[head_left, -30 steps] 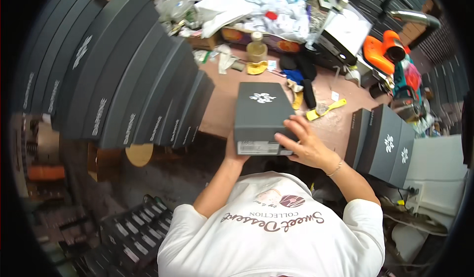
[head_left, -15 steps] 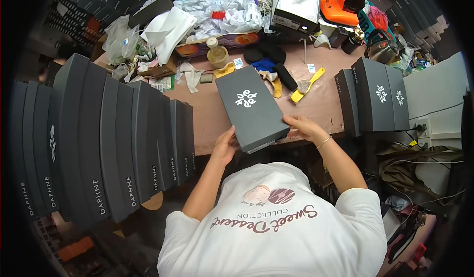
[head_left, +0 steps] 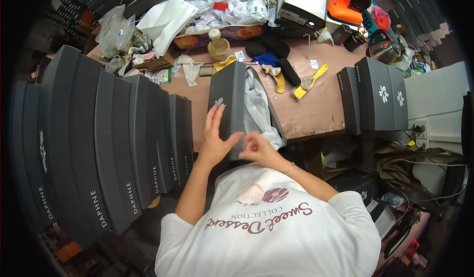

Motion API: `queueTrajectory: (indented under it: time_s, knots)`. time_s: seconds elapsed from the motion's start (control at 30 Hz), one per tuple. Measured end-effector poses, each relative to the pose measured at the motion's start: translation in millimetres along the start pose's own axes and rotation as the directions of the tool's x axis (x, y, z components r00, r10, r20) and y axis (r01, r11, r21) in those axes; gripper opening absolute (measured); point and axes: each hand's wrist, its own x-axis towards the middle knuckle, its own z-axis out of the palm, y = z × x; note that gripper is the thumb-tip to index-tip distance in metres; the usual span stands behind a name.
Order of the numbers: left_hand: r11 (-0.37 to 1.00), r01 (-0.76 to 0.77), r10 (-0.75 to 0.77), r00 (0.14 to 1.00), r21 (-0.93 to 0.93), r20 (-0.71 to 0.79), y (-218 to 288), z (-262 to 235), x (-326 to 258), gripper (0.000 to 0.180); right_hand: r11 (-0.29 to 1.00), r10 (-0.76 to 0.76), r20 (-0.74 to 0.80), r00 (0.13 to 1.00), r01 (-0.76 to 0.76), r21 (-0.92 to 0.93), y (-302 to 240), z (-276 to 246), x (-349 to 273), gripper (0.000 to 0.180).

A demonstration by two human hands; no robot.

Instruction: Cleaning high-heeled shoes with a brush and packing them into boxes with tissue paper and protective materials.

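At a cluttered workbench [head_left: 321, 114], your left hand [head_left: 215, 138] lies flat on the lid [head_left: 228, 97], right hand [head_left: 256, 148] pinching its corner; lift evenly, clear of the tissue [head_left: 256, 106].

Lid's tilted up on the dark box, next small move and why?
Probably lift the lid clear with the left hand: it stands on edge against the open box, white tissue paper is exposed, and the right hand is at the box's near end.

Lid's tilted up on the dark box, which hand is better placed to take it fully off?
Probably left. The left hand lies flat against the raised lid; the right hand is lower, at the box corner beside the white tissue paper.
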Motion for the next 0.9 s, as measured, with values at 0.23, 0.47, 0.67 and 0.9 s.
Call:
queueTrajectory:
  time_s: [0.23,0.47,0.67,0.9]
  knots:
    - [0.875,0.438,-0.405,0.896,0.208,-0.184,-106,-19,-25,0.073,0.381,-0.227,-0.004,0.974,0.085,-0.921,-26,-71,17,0.058]
    - [0.886,-0.051,0.015,0.997,0.461,0.081,-7,58,-31,0.091,0.424,-0.214,-0.052,0.975,0.045,-0.904,0,-94,29,0.020]
    - [0.796,0.303,-0.313,0.947,-0.524,0.072,-21,99,-15,0.082,0.926,-0.142,-0.068,0.988,0.108,-0.361,-64,-74,52,0.020]
    - [0.651,-0.097,-0.400,0.799,-0.753,-0.449,-77,20,74,0.027,0.958,-0.282,-0.142,0.949,0.269,-0.101,-120,-94,102,0.032]
